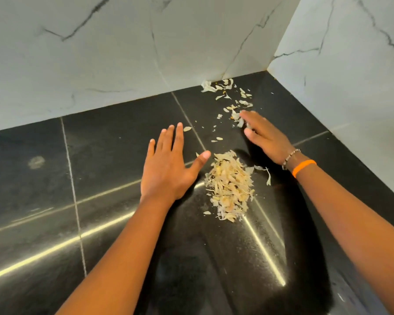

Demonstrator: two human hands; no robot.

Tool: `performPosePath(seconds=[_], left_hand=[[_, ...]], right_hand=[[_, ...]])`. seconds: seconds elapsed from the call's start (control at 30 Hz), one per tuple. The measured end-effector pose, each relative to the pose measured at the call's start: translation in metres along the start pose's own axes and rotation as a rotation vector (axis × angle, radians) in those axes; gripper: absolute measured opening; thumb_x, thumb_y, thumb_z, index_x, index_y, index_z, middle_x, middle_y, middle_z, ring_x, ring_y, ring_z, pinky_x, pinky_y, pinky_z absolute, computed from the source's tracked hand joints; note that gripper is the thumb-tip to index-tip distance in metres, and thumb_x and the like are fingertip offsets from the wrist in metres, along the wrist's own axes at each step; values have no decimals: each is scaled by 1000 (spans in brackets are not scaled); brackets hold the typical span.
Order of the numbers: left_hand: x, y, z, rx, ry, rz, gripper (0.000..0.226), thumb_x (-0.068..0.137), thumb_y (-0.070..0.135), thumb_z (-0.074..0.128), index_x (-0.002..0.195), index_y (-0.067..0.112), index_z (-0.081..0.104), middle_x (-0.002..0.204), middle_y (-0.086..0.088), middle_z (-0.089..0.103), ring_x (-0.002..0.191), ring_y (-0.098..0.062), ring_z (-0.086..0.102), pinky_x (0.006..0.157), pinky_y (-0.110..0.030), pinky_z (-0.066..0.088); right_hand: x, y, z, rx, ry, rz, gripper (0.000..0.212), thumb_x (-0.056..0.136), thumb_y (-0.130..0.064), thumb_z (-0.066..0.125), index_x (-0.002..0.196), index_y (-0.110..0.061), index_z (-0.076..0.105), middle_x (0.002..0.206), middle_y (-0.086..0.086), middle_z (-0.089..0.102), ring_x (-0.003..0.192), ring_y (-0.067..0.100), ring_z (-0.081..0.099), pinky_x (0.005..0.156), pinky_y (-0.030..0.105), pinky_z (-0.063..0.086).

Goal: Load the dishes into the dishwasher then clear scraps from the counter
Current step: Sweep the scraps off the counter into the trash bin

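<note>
Heap of pale onion-skin scraps (230, 187) on the black tiled worktop (100, 178), long axis running near-to-far, a thinner trail of loose scraps (232, 98) continuing into the corner of the marble wall (123, 53); left hand (168, 164) flat, palm down just left of the heap, fingers spread, thumb toward it; right hand (263, 135) angled onto the trail, fingers together, touching scraps; beaded bracelet (290, 156) and orange band (303, 167) on right wrist.
</note>
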State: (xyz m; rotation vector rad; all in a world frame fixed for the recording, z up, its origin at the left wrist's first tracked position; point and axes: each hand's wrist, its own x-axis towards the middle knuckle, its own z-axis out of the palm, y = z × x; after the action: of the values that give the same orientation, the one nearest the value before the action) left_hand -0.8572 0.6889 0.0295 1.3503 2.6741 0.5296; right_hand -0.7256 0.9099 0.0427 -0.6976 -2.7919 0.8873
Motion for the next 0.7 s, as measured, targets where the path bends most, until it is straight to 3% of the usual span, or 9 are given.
performPosePath(seconds=[0.1,0.2,0.27,0.37,0.43,0.5,0.57,0.63,0.7], left_hand=[[-1,1,-2,8,-12,-6,99,71,80,-8,150,20,-6,159,-1,1,146,-16,-3,119,-37,-1],[-1,1,-1,9,-8,-8,99,71,80,-6,150,20,-6,159,-1,-1,146,-16,-5,119,-37,-1],[-1,0,-1,11,-7,-11,101,71,82,-7,150,20,-7,159,-1,-2,146,-15,-5,119,-37,-2],[1,0,1,26,-4,-13,102,69,83,-9,150,20,-9,159,0,-5,146,-14,-8,119,-36,-3],[1,0,1,37,-7,-7,103,68,83,-10,149,20,-10,159,0,-6,146,-14,-8,119,-36,-3],[1,0,-1,41,-26,-6,104,68,82,-10,149,18,-10,158,0,-7,146,-14,-9,119,-36,-3],[2,2,-1,45,-31,-7,106,67,82,-12,149,16,-9,158,0,-7,146,-14,-9,119,-36,-3],[2,2,-2,53,-42,-7,108,66,82,-14,149,15,-7,158,-1,-7,146,-14,-9,119,-36,-2],[1,2,-2,53,-49,-5,108,66,82,-14,150,14,-7,158,-1,-7,146,-14,-9,119,-36,-2]], right_hand=[[-5,-13,4,347,52,-89,71,85,-67,31,142,-26,32,145,-21,30,139,0,23,113,11,17],[37,14,-18,137,308,72,54,96,-41,22,139,-13,37,148,-2,33,141,22,23,117,47,15],[70,45,-33,-144,358,310,55,95,-31,14,133,1,38,144,20,35,135,37,29,109,56,24],[101,69,-38,-256,251,431,66,95,-49,18,137,-1,35,145,21,33,135,35,29,112,49,23],[106,58,-32,-265,138,340,59,98,-44,22,143,-6,28,151,16,26,141,32,21,113,44,16],[95,34,-26,-160,69,256,54,96,-41,25,139,-10,32,145,16,34,136,35,27,110,46,20],[72,14,-18,-93,-42,113,60,92,-45,25,143,-13,28,149,10,32,140,28,23,114,44,13],[39,-3,-3,30,-181,-41,73,88,-58,23,147,-16,19,155,-5,16,144,8,8,118,27,-1],[20,-11,1,226,-215,-117,70,88,-57,23,146,-18,24,153,-11,20,142,0,12,115,14,2]])
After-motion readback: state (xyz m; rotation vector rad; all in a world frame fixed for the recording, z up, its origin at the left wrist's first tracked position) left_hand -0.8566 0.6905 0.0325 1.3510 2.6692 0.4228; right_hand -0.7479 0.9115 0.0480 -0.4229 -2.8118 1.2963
